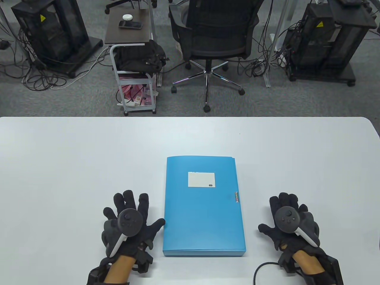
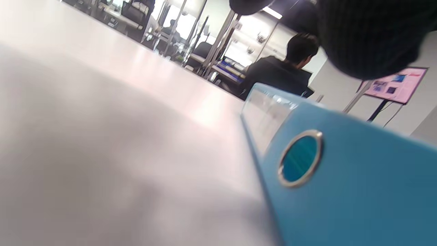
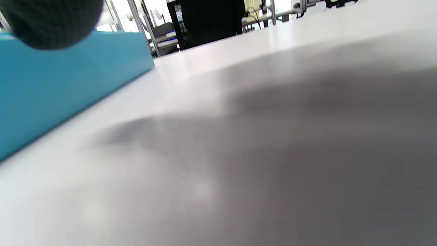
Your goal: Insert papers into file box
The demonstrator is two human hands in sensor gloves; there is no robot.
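Note:
A blue file box (image 1: pixel 204 207) lies flat and closed on the white table (image 1: pixel 74 163), with a white label on its lid. No loose papers show. My left hand (image 1: pixel 130 219) lies flat on the table just left of the box, fingers spread, its thumb close to the box's left edge. My right hand (image 1: pixel 289 222) lies flat on the table to the right of the box, apart from it. Both hands hold nothing. The left wrist view shows the box's spine (image 2: pixel 341 171) with a metal-rimmed finger hole. The right wrist view shows the box's side (image 3: pixel 61 78).
Beyond the table's far edge stand an office chair (image 1: pixel 213 38), a small cart (image 1: pixel 133 59) with a bag, and black equipment racks (image 1: pixel 50 32). A black cable (image 1: pixel 261 268) runs from my right wrist at the table's front edge.

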